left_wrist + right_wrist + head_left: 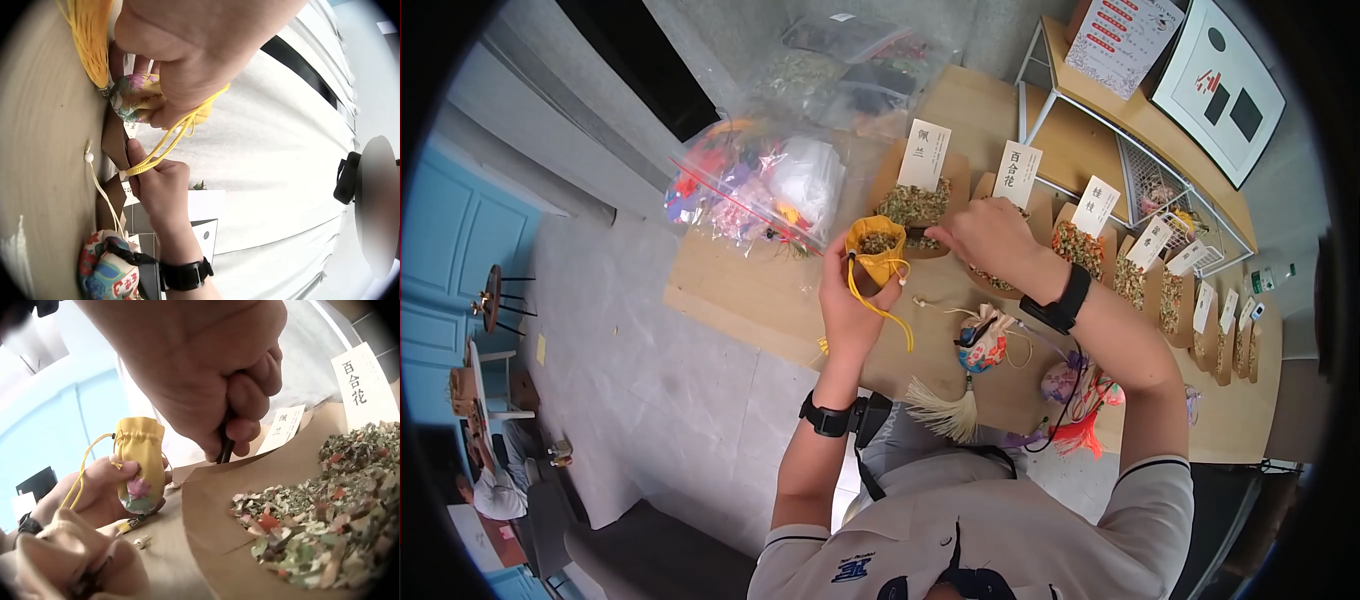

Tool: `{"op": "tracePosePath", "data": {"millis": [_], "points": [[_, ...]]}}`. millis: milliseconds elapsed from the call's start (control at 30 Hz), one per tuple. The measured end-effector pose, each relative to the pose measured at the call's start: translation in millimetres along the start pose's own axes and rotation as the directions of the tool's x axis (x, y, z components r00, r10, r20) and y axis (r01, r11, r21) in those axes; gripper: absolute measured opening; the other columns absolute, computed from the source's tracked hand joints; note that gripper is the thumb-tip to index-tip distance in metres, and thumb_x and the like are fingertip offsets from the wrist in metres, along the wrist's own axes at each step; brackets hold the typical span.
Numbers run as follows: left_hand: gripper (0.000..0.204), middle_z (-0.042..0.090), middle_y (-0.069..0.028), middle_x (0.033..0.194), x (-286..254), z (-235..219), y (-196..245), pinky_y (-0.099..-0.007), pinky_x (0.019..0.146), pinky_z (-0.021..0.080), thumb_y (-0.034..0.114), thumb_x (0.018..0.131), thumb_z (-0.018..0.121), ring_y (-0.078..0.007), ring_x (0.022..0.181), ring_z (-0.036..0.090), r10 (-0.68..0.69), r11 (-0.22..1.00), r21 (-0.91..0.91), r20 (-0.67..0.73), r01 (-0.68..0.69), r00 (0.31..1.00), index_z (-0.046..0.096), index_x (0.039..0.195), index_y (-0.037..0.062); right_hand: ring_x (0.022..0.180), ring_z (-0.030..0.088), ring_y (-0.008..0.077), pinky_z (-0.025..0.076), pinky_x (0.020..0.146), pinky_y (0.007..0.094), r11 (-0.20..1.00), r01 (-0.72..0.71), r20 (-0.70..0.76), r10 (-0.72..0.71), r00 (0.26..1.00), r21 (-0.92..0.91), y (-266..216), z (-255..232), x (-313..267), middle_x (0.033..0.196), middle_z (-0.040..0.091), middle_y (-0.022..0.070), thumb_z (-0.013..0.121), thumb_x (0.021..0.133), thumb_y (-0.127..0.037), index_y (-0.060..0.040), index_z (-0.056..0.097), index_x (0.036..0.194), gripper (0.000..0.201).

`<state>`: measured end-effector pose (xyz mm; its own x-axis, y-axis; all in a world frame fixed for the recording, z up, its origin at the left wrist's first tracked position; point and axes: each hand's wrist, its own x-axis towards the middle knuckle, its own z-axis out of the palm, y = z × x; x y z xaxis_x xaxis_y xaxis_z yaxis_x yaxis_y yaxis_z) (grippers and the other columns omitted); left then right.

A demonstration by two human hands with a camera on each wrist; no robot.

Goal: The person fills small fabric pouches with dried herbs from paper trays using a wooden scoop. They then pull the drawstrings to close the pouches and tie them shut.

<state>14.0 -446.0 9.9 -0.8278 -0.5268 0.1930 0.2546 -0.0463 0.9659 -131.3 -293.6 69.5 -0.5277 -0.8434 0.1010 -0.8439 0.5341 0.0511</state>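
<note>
The left hand's (850, 318) fingers curl round a yellow fabric drawstring pouch (878, 262) with a pink flower print, held upright with its mouth open and dried herbs visible inside. To its right, the right hand (998, 240) has its fingers curled round a thin dark handle (227, 445) at the leftmost brown paper tray (956, 172) of chopped herbs. More labelled trays run rightward. Nearer the person, a cream floral pouch (983, 340) with a pale tassel (943, 408) lies on the wooden table (720, 290).
</note>
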Motion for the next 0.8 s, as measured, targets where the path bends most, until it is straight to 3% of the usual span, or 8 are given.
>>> {"op": "tracePosePath", "data": {"millis": [167, 233, 467, 567, 800], "points": [[0.067, 0.061, -0.0131, 0.122, 0, -1, -5, -0.0313, 0.095, 0.051, -0.004, 0.078, 0.077, -0.0187, 0.111, 0.062, 0.014, 1.000, 0.005, 0.006, -0.014, 1.000, 0.043, 0.135, -0.0018, 0.057, 0.065, 0.0323, 0.049, 0.053, 0.0426, 0.995, -0.015, -0.041, 0.011, 0.999, -0.102, 9, -6, 1, 0.057, 0.063, 0.0128, 0.058, 0.096, -0.048, -0.0078, 0.070, 0.065, 0.052], [0.067, 0.061, -0.0134, 0.122, 0, -2, -7, -0.0312, 0.094, 0.051, -0.004, 0.077, 0.077, -0.0187, 0.111, 0.063, 0.020, 0.999, 0.025, 0.013, -0.020, 1.000, 0.043, 0.135, -0.0018, 0.056, 0.064, 0.0312, 0.049, 0.053, 0.0416, 0.995, -0.018, -0.123, 0.005, 0.992, -0.100, 18, -4, 1, 0.058, 0.063, 0.0112, 0.058, 0.096, -0.046, -0.0080, 0.070, 0.066, 0.050], [0.067, 0.059, -0.0127, 0.125, 4, 3, -3, -0.0330, 0.097, 0.052, -0.008, 0.077, 0.074, -0.0205, 0.112, 0.063, 0.027, 0.998, 0.064, 0.020, -0.028, 0.999, 0.042, 0.135, -0.0012, 0.055, 0.064, 0.0280, 0.048, 0.050, 0.0380, 1.000, 0.004, -0.337, -0.012, 0.942, -0.026, 24, -33, -3, 0.062, 0.066, 0.0100, 0.062, 0.094, -0.043, -0.0102, 0.071, 0.068, 0.042], [0.068, 0.059, -0.0134, 0.127, 4, 4, -5, -0.0329, 0.097, 0.051, -0.007, 0.077, 0.075, -0.0211, 0.114, 0.063, 0.035, 0.998, 0.052, 0.020, -0.036, 0.999, 0.042, 0.136, -0.0008, 0.052, 0.062, 0.0261, 0.046, 0.048, 0.0373, 0.995, 0.096, -0.407, -0.077, 0.910, 0.025, 11, -52, -7, 0.059, 0.064, 0.0075, 0.064, 0.093, -0.042, -0.0106, 0.068, 0.065, 0.042], [0.070, 0.058, -0.0140, 0.130, -1, 5, 1, -0.0337, 0.094, 0.052, -0.004, 0.076, 0.077, -0.0219, 0.116, 0.063, 0.061, 0.996, 0.067, 0.019, -0.062, 0.998, 0.042, 0.136, -0.0008, 0.049, 0.060, 0.0229, 0.043, 0.046, 0.0349, 0.960, 0.268, -0.287, -0.281, 0.916, -0.084, -14, -64, -16, 0.056, 0.059, 0.0038, 0.065, 0.091, -0.043, -0.0105, 0.065, 0.066, 0.041]]}}
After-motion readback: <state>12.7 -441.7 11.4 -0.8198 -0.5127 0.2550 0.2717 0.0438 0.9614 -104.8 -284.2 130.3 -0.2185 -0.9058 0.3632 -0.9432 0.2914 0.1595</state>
